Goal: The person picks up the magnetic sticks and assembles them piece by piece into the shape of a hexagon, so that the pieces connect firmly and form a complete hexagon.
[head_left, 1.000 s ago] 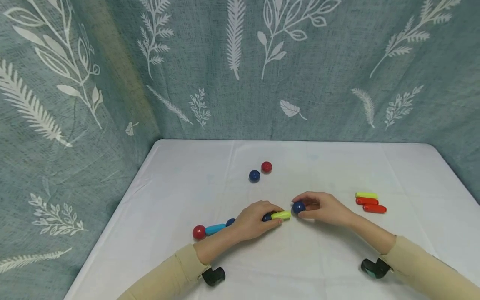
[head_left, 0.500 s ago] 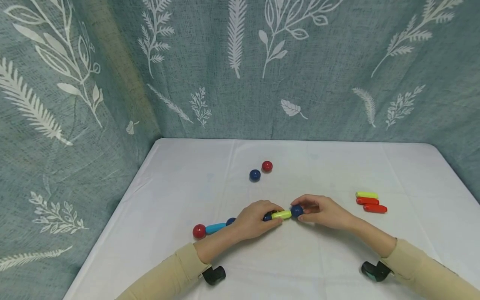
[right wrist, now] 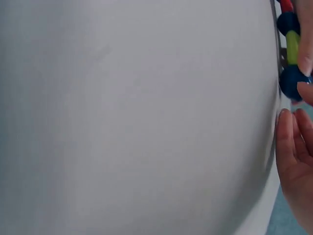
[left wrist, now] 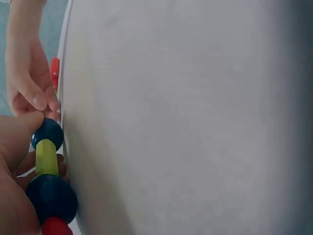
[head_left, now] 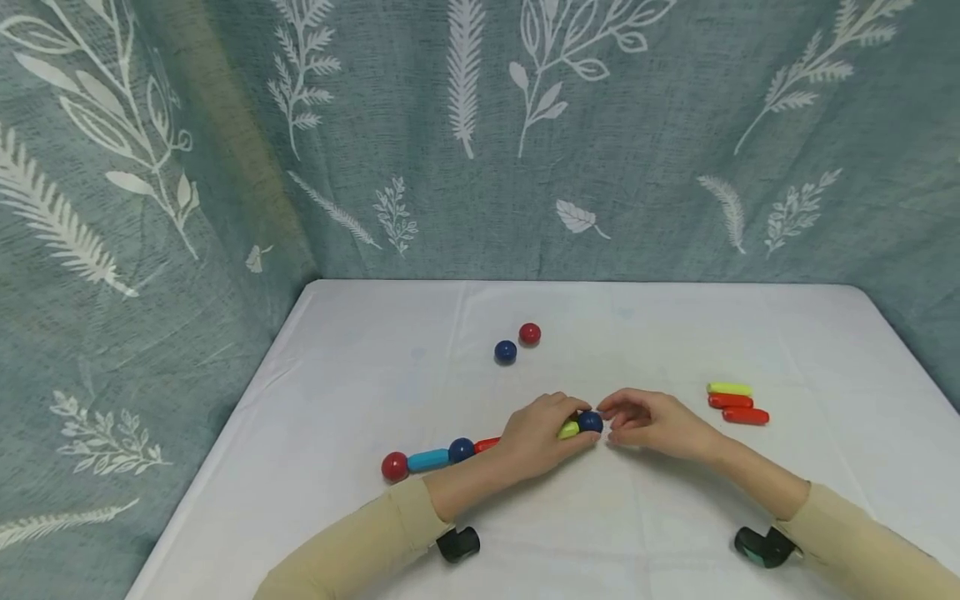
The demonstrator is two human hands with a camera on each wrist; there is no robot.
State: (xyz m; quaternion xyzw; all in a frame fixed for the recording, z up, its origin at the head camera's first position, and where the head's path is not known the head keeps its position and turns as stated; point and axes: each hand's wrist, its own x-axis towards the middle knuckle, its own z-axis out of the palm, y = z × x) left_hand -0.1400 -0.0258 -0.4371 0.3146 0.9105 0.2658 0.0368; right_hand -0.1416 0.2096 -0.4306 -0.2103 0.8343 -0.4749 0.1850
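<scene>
A chain of coloured balls and short sticks lies across the front middle of the table. A red ball (head_left: 395, 467), a light-blue stick (head_left: 428, 460), a dark-blue ball (head_left: 461, 450) and a red stick (head_left: 487, 444) show left of my left hand (head_left: 543, 437), which hides the middle part. My left fingers and thumb grip the dark-blue end ball (head_left: 590, 422), joined to a yellow-green stick (left wrist: 46, 157). Another dark-blue ball (left wrist: 52, 199) joins that stick's other end. My right hand (head_left: 660, 425) is just right of the end ball, its fingers loosely bent and holding nothing.
Behind the hands sit a loose dark-blue ball (head_left: 506, 352) and a red ball (head_left: 529, 334). At right lie a yellow-green stick (head_left: 730, 388) and two red sticks (head_left: 731, 401). A leaf-patterned curtain (head_left: 420, 225) hangs along the back and left of the white table (head_left: 360, 358).
My right hand brought the dark-blue ball left onto the end of the yellow-green stick, then let go. My left hand slid right along the chain to that ball, uncovering the red stick.
</scene>
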